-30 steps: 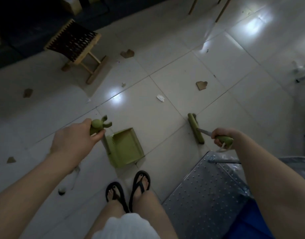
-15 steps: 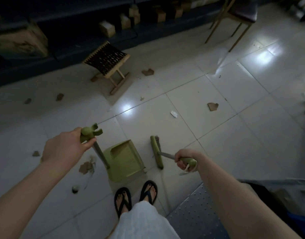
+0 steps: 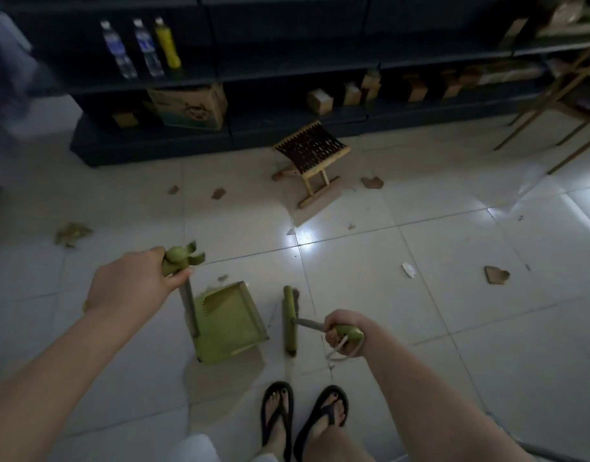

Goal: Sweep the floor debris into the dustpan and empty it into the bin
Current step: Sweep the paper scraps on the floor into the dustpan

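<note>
My left hand grips the green top of the dustpan's upright handle. The green dustpan stands on the tiled floor just ahead of my feet, its tray open to the right. My right hand holds the green grip of a short broom, whose head rests on the floor right beside the dustpan's mouth. Brown debris scraps lie scattered: one at right, a white scrap, one by the stool, and a crumpled piece at left. No bin is in view.
A small wooden folding stool stands ahead. Dark shelving with bottles and cardboard boxes lines the far wall. Chair legs stand at the upper right. My sandalled feet are at the bottom.
The view has tilted up and turned, bringing the shelves into sight. The broom head has moved left, from well apart to right beside the dustpan. Both hands keep their grips.
</note>
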Available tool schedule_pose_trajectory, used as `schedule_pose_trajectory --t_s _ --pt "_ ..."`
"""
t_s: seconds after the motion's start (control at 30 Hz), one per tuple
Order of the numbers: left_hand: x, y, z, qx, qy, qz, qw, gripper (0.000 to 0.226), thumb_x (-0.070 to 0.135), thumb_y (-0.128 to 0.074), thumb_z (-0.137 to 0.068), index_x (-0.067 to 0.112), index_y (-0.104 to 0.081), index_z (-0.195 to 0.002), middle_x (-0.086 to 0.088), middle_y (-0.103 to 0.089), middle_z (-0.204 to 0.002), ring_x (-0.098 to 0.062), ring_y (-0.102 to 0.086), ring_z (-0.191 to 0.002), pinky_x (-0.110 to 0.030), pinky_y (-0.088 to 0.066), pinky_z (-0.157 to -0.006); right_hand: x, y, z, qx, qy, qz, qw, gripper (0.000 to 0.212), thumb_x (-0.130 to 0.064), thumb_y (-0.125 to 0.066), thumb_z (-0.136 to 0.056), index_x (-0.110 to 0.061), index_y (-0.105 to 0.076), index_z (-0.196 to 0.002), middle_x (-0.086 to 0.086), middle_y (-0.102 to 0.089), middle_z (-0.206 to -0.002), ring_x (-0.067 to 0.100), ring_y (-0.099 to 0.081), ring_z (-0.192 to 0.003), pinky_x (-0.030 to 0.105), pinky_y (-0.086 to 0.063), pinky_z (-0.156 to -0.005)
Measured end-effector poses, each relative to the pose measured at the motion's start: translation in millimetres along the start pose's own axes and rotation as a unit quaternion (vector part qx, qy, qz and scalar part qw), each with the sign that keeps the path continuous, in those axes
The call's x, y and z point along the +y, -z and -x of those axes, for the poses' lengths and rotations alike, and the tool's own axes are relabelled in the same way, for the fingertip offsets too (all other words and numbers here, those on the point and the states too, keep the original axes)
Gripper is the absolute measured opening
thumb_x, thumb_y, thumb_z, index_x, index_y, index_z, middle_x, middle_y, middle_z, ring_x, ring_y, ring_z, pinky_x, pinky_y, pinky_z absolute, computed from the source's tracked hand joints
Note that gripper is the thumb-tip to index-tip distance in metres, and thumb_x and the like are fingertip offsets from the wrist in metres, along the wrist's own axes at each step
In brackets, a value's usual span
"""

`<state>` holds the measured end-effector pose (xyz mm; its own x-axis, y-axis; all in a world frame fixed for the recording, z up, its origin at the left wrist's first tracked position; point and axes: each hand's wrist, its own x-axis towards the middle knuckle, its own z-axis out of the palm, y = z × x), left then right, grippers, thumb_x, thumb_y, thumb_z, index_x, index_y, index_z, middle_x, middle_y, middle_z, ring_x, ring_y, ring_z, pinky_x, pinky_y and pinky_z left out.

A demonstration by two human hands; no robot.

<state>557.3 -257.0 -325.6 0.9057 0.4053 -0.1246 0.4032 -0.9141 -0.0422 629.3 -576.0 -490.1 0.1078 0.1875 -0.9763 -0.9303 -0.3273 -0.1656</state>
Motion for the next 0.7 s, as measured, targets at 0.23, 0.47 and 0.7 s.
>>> schedule_pose_trajectory --t_s 0.23,0.47,0.7 --pt "4.6 -6.6 -8.8 -0.014 -0.017 -0.008 1.000 0.048 0.067 -0.048 -0.087 0.020 -0.052 -0.079 0.000 -0.054 -0.068 -0.024 -0.054 -0.064 -0.028 -0.041 -0.051 -11.6 48.0 23.0 -0.014 -0.020 -0.003 1.000 0.019 -0.009 -0.040 -0.091 -0.007 -0.042 -0.073 0.002 -0.045 -0.035 0.009 -0.043 -0.023 0.012 -0.032 -0.025" --pt "80.8 -16.1 -34.3 -0.021 -0.080 0.001 0.997 0.048 0.069 -0.047 -0.086 0.022 -0.052 -0.079 0.000 -0.057 -0.070 -0.023 -0.057 -0.064 -0.027 -0.043 -0.051 -26.3 139.3 53.1 0.069 0.002 -0.011 0.998 0.005 -0.006 -0.041 -0.090 -0.001 -0.041 -0.089 0.006 -0.045 -0.038 0.010 -0.042 -0.024 0.013 -0.036 -0.027" --pt "204.3 -33.9 -72.8 -0.025 -0.105 -0.011 0.994 0.048 0.071 -0.046 -0.085 0.024 -0.057 -0.087 0.001 -0.059 -0.072 -0.023 -0.061 -0.068 -0.027 -0.048 -0.053 -47.1 291.4 72.5 0.176 0.012 -0.020 0.984 0.002 -0.002 -0.044 -0.087 -0.003 -0.043 -0.085 0.008 -0.044 -0.038 0.012 -0.042 -0.023 0.013 -0.037 -0.029"
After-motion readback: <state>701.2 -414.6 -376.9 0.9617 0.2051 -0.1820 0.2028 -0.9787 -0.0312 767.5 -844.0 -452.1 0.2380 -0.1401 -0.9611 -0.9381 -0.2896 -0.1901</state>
